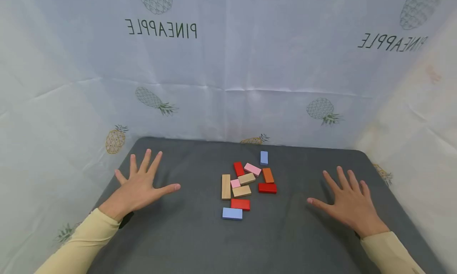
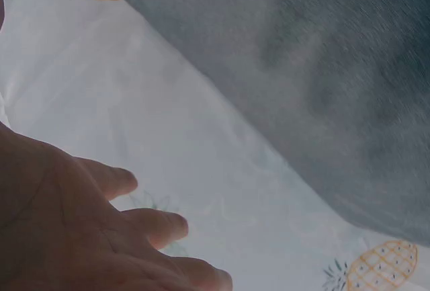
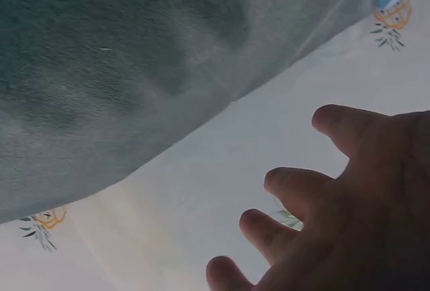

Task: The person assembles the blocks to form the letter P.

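My left hand (image 1: 138,188) is held over the left part of the grey table, fingers spread and holding nothing. On the other side, my right hand (image 1: 351,204) is spread the same way, also holding nothing. Between them lies a loose group of blocks: a long wooden block (image 1: 226,186), a blue block (image 1: 232,213) nearest me, a red block (image 1: 267,188), an orange block (image 1: 268,175) and a pink block (image 1: 252,169), among others. Neither hand touches a block. The left wrist view shows the left hand (image 2: 87,230); the right wrist view shows the right hand (image 3: 356,203).
The dark grey table (image 1: 200,242) has rounded far corners. White cloth (image 1: 214,68) printed with pineapples hangs behind it and at both sides. Another blue block (image 1: 264,158) lies farthest back, near the table's far edge.
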### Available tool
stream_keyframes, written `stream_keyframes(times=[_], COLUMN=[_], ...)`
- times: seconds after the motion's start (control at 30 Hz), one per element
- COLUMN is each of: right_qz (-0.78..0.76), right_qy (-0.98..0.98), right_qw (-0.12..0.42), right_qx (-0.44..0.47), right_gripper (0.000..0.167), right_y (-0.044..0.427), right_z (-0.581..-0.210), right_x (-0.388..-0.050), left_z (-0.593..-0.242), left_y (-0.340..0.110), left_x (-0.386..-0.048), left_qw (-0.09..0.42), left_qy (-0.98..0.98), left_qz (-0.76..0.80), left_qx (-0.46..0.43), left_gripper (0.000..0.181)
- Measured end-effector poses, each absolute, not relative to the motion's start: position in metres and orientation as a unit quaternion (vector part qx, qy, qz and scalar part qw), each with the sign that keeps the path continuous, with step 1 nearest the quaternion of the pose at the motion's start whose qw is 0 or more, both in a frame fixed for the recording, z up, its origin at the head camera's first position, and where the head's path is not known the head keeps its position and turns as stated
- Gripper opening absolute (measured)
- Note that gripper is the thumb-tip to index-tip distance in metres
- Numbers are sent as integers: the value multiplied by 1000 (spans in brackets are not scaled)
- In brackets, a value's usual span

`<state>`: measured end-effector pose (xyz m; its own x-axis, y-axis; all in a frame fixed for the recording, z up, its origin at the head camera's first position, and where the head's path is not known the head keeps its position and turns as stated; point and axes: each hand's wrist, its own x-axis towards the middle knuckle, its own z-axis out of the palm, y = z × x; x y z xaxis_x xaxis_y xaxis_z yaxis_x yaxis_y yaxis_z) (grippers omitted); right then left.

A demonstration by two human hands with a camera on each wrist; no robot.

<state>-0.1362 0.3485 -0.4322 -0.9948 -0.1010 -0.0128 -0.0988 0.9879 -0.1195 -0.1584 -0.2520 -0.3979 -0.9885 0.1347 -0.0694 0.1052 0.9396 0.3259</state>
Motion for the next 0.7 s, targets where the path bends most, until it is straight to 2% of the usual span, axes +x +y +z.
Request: stream_keyframes(times=[0.17,0.53,0.7], right_qz=[-53,-44,-29], right_qy=[996,991,986], right_qw=[-20,-38,-50], right_qx=[-71,-120,-158], right_gripper=[115,111,102], right_y=[337,291,269], right_z=[-427,-423,-420], right_x=[-145,-157,-163], left_z=[-396,-400,-405], left_y=[-244,-219,-202], left_x=[-157,-152,-151], left_qw=[47,25,4], left_qy=[981,976,976], left_qz=[177,193,181], left_qx=[66,92,124], left_gripper=[125,127,117])
